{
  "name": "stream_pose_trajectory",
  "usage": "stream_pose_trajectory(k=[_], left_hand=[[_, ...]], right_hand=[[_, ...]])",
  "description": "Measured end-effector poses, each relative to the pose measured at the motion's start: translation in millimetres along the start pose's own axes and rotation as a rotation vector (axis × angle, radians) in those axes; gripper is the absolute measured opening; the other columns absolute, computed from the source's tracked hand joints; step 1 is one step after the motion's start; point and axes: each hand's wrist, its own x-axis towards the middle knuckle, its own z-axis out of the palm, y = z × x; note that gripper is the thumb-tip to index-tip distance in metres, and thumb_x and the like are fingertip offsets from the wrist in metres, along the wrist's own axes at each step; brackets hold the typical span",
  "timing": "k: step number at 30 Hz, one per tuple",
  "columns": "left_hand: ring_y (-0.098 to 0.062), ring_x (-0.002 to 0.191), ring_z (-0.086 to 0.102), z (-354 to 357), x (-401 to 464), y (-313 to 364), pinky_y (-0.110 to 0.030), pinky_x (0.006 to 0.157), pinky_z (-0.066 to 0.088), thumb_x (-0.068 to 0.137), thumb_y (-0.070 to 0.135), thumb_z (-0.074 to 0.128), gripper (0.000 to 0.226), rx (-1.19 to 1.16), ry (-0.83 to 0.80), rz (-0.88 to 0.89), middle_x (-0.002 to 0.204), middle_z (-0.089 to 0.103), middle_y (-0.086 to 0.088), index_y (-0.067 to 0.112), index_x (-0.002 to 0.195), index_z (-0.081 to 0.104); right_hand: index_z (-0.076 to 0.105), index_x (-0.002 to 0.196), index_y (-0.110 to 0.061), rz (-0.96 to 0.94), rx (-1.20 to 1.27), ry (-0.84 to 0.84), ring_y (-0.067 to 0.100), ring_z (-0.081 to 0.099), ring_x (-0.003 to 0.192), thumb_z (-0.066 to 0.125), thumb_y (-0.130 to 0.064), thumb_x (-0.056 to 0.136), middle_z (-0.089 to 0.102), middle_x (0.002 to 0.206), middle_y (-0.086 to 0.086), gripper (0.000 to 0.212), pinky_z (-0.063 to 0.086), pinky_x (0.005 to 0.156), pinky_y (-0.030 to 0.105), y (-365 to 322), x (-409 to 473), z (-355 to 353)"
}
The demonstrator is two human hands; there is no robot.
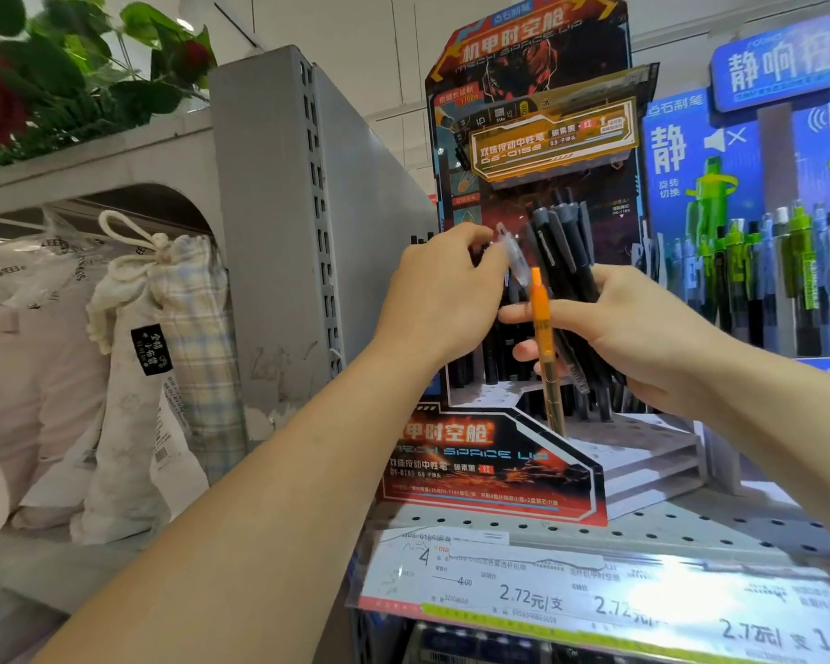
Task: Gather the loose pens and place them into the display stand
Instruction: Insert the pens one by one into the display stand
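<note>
Overhead, ceiling panels; below, a perforated grey shelf (pixel 643 529) carries the display stand (pixel 523 452). Left hand (pixel 444 299) fingers pinch a clear pen (pixel 516 258); right hand (pixel 643 337) grips black pens (pixel 564 261).

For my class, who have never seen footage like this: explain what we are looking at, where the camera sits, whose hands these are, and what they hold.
There is no machine here. A person wears a wide-angle camera on the head, so this single picture looks forward and down at their own two arms in a shop aisle. The right hand grips a bundle of dark pens together with one orange pen. The left hand pinches a clear pen at the top of that bundle. Behind them stands the cardboard display stand, with more dark pens already in its holes. It rests on a perforated metal shelf above price labels. Cloth bags sit further left.
</note>
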Motion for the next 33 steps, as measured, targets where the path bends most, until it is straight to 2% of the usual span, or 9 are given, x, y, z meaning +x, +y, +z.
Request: stream_pose_trajectory(k=[3, 6, 9, 13, 17, 21, 24, 28, 33], left_hand=[[-0.019, 0.074, 0.067, 0, 1, 0, -0.036, 0.069, 0.059, 0.1, 0.039, 0.052, 0.023, -0.011, -0.015, 0.014, 0.088, 0.069, 0.006, 0.026, 0.115, 0.065], [-0.009, 0.059, 0.069, -2, 3, -3, -0.023, 0.05, 0.052, 0.099, 0.031, 0.058, 0.009, -0.146, -0.03, -0.034, 0.079, 0.071, 0.005, 0.025, 0.103, 0.064], [-0.011, 0.069, 0.074, -7, 4, -6, -0.021, 0.049, 0.052, 0.099, 0.022, 0.059, 0.006, -0.425, -0.041, -0.133, 0.08, 0.075, 0.004, 0.022, 0.098, 0.064], [-0.011, 0.077, 0.075, -13, 4, -6, -0.019, 0.055, 0.054, 0.1, 0.017, 0.058, 0.01, -0.589, -0.042, -0.149, 0.082, 0.077, 0.007, 0.019, 0.107, 0.066], [-0.012, 0.072, 0.074, -7, 6, 2, -0.022, 0.056, 0.057, 0.097, 0.017, 0.064, 0.02, -0.438, -0.098, -0.043, 0.078, 0.075, 0.0, 0.025, 0.115, 0.061], [-0.02, 0.07, 0.075, 7, 13, 19, -0.028, 0.058, 0.06, 0.092, 0.014, 0.07, 0.013, -0.437, -0.142, 0.002, 0.081, 0.075, -0.009, 0.019, 0.103, 0.065], [-0.018, 0.072, 0.075, 15, 23, 25, -0.024, 0.058, 0.058, 0.087, 0.013, 0.076, 0.012, -0.447, -0.152, 0.007, 0.087, 0.076, -0.009, 0.011, 0.097, 0.069], [-0.019, 0.073, 0.076, 20, 37, 26, -0.032, 0.066, 0.062, 0.085, 0.017, 0.079, 0.015, -0.374, -0.202, 0.042, 0.084, 0.076, -0.008, 0.011, 0.096, 0.071], [-0.017, 0.075, 0.076, 20, 57, 40, -0.023, 0.058, 0.059, 0.082, 0.025, 0.08, 0.015, -0.148, -0.387, -0.002, 0.075, 0.077, -0.003, 0.013, 0.089, 0.075]], right_hand=[[0.073, 0.103, -0.015, 0.017, -0.012, -0.063, 0.03, 0.078, 0.083, 0.077, -0.02, 0.086, 0.079, 0.096, 0.012, 0.018, 0.064, 0.065, 0.041, 2, 0, 1], [0.076, 0.095, -0.021, -0.027, -0.047, 0.045, 0.028, 0.078, 0.082, 0.072, -0.02, 0.093, 0.079, 0.094, 0.01, 0.004, 0.063, 0.065, 0.039, 2, 1, 0], [0.07, 0.102, -0.013, -0.072, -0.014, 0.254, 0.021, 0.077, 0.074, 0.064, -0.015, 0.099, 0.079, 0.081, 0.005, 0.008, 0.06, 0.059, 0.031, 0, 7, -3], [0.066, 0.097, -0.015, -0.219, 0.109, 0.405, 0.02, 0.077, 0.074, 0.057, -0.009, 0.1, 0.073, 0.07, -0.001, 0.01, 0.063, 0.07, 0.033, -10, 11, -7], [0.064, 0.098, -0.019, -0.29, 0.183, 0.508, 0.014, 0.063, 0.051, 0.055, -0.016, 0.102, 0.063, 0.06, -0.006, 0.011, 0.05, 0.049, 0.025, -22, 9, -13], [0.059, 0.101, -0.015, -0.285, 0.177, 0.539, 0.008, 0.041, 0.04, 0.054, -0.022, 0.104, 0.046, 0.054, -0.008, 0.01, 0.033, 0.041, 0.023, -26, 9, -19], [0.057, 0.103, -0.015, -0.266, 0.191, 0.507, 0.008, 0.039, 0.041, 0.053, -0.022, 0.104, 0.043, 0.055, -0.006, 0.007, 0.033, 0.041, 0.021, -27, 8, -21], [0.058, 0.094, -0.018, -0.272, 0.208, 0.499, 0.009, 0.039, 0.041, 0.054, -0.02, 0.104, 0.044, 0.056, -0.005, 0.01, 0.033, 0.041, 0.024, -29, 8, -22], [0.057, 0.092, -0.018, -0.272, 0.188, 0.512, 0.008, 0.043, 0.04, 0.056, -0.021, 0.103, 0.048, 0.055, -0.006, 0.011, 0.036, 0.041, 0.024, -29, 8, -24]])
